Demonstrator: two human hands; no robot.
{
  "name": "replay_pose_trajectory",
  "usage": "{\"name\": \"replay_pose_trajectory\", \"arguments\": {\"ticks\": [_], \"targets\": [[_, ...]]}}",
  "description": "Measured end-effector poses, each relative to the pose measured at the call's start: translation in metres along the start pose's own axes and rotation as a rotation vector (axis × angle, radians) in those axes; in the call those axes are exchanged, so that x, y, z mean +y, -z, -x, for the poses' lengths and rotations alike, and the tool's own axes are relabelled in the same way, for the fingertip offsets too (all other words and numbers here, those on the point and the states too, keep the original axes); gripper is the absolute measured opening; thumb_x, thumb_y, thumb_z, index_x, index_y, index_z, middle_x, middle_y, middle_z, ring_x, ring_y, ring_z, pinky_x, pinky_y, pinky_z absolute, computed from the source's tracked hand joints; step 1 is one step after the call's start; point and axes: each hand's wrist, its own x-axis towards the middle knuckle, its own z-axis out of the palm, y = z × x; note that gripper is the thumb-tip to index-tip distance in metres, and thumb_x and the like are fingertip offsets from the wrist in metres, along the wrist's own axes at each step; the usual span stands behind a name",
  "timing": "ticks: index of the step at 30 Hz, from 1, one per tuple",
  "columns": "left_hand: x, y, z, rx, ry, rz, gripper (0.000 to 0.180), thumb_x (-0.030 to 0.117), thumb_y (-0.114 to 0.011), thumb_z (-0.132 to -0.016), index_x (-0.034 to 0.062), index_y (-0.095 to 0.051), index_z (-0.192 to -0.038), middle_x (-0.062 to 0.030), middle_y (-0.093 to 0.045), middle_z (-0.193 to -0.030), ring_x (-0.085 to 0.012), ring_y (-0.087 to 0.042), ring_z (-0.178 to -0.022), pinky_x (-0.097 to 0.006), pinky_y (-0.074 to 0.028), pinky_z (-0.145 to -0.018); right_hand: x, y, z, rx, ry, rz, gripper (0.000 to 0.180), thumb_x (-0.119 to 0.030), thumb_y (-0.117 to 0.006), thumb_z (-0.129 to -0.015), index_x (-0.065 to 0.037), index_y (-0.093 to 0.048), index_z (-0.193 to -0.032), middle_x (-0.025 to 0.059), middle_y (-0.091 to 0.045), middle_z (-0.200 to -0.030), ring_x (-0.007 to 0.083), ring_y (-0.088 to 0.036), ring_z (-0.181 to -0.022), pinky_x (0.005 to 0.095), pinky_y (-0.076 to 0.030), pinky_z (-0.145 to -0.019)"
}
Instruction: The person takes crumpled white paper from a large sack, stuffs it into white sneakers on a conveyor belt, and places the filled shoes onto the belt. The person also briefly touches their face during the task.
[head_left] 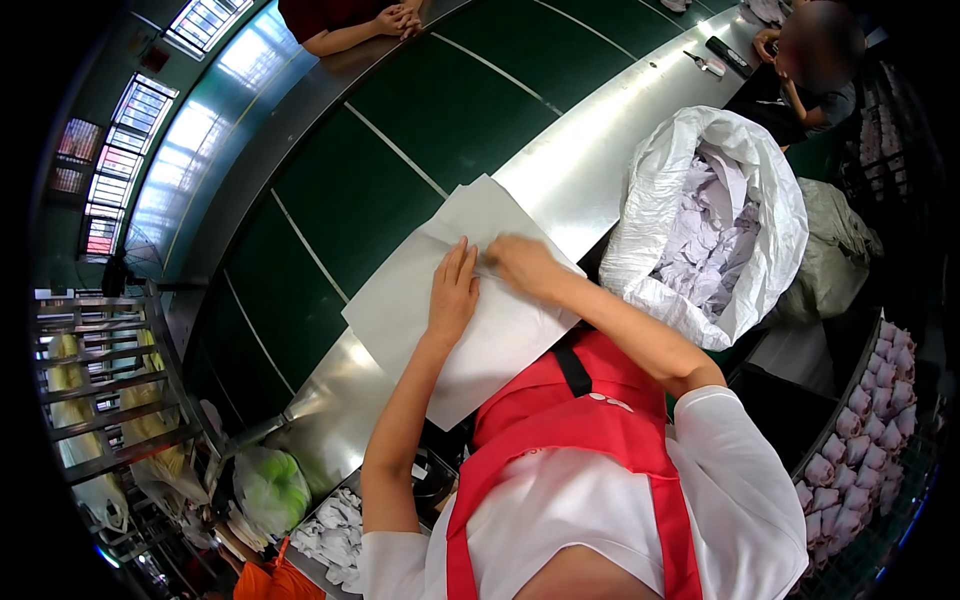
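Observation:
A stack of large white paper sheets (pixel 440 345) lies turned at an angle over the metal ledge and the green belt, right in front of me. My left hand (pixel 455 295) rests flat on the paper with its fingers stretched out. Just right of it, my right hand (pixel 525 268) is curled over the same paper, somewhat blurred. Whatever its fingers may hold is hidden. A slight crease or fold shows in the top sheet near both hands.
A white woven sack (pixel 645 215) full of crumpled paper stands at my right. Rows of wrapped pinkish-white bundles (pixel 860 425) sit lower right. The green conveyor belt (pixel 390 165) runs beyond the ledge. Two people (pixel 365 25) are across and far right. Crumpled paper (pixel 335 540) lies lower left.

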Motion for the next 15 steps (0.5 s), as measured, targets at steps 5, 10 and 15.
{"name": "replay_pose_trajectory", "arguments": {"ticks": [5,10,15], "targets": [[-0.003,0.012,0.002,-0.010,-0.150,-0.234,0.018,0.002,-0.062,-0.076,0.0095,-0.057,-0.092,-0.0021,-0.054,-0.127,-0.0249,-0.039,-0.129,-0.053,-0.012,-0.111,0.000,-0.002,0.007,0.035,-0.252,-0.276,0.029,-0.021,-0.057,-0.080,-0.002,-0.053,-0.101,0.0215,-0.061,-0.087,0.0389,-0.059,-0.083,0.0445,-0.047,-0.072],[0.007,0.040,-0.002,-0.116,-0.182,0.141,0.009,-0.001,-0.059,-0.069,0.0035,-0.054,-0.074,-0.0120,-0.052,-0.067,-0.0313,-0.054,-0.067,-0.043,-0.044,-0.072,0.006,0.006,-0.015,0.023,-0.291,-0.148,0.036,-0.021,-0.061,-0.078,-0.008,-0.053,-0.110,0.0161,-0.063,-0.092,0.0333,-0.060,-0.086,0.0408,-0.048,-0.074],[0.012,0.032,-0.008,-0.125,-0.091,0.026,0.005,0.000,-0.057,-0.074,0.0022,-0.053,-0.073,-0.0117,-0.051,-0.065,-0.0310,-0.048,-0.060,-0.040,-0.039,-0.059,0.033,0.028,0.023,0.618,-0.078,-0.055,0.027,-0.011,-0.058,-0.080,-0.006,-0.059,-0.107,0.0114,-0.062,-0.088,0.0281,-0.061,-0.082,0.0366,-0.049,-0.073]]}}
